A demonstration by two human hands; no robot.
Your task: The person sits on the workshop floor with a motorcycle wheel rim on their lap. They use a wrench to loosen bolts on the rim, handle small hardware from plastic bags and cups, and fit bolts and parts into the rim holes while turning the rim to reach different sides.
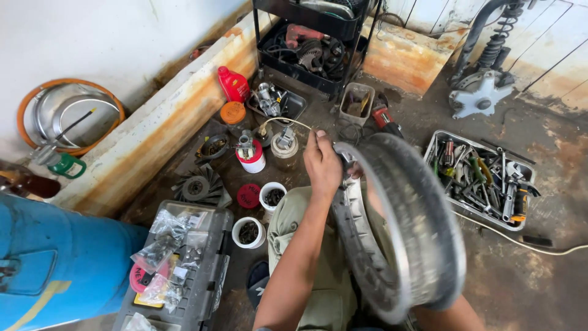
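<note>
Head view, looking down at a person sitting on a stained concrete floor (527,288) w/ a bare metal wheel rim (404,227) stood on edge across the lap. Rim's axle axis runs roughly left-right across the frame, its open hoop facing the left forearm; far edge tips away from the body toward the tool tray (481,178).

Left hand (323,164) is closed on the rim's upper far edge, knuckles up, fingers wrapped over the lip. It's the hand that's clearly on the rim, reaching in from the near-left. Right hand is mostly hidden behind/inside the hoop; only a bit of forearm shows at the bottom right, so can't tell if it's gripping or loose.

Rim sits right of the left arm and directly in front of the torso, touching the left hand at the top.

Around: grey parts case (208,270) w/ small bags at near-left, white cups (248,232) of small hardware just beside the knee, red-and-white can (251,158), red bottle (233,83), black shelf cart (312,43) farther back, blue drum (55,263) at far left. Tray of wrenches & screwdrivers lies to the right, apart from the rim.
</note>
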